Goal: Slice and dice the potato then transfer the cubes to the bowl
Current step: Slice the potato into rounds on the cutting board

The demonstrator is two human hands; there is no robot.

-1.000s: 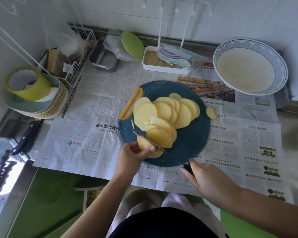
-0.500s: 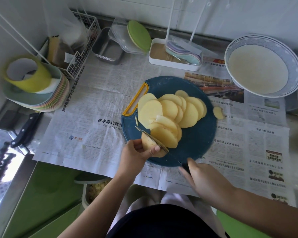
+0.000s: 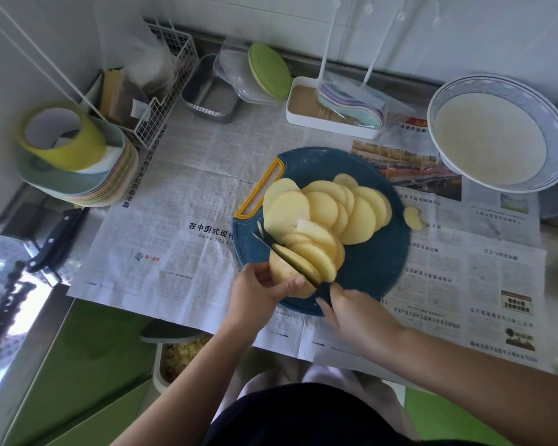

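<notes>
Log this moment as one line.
phase: slicing | left hand holds yellow potato end | right hand cuts with black-handled knife | round slices on blue round cutting board

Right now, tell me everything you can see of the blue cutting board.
The cutting board is round, dark blue, plastic-looking, with a yellow-rimmed handle slot at its left edge. It lies flat on newspaper. Fanned potato slices cover its middle; the potato end sits near its front edge, gripped by the left hand; the knife in the right hand cuts into it.

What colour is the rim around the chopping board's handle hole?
Yellow rim, on a dark blue chopping board; head view.
</notes>
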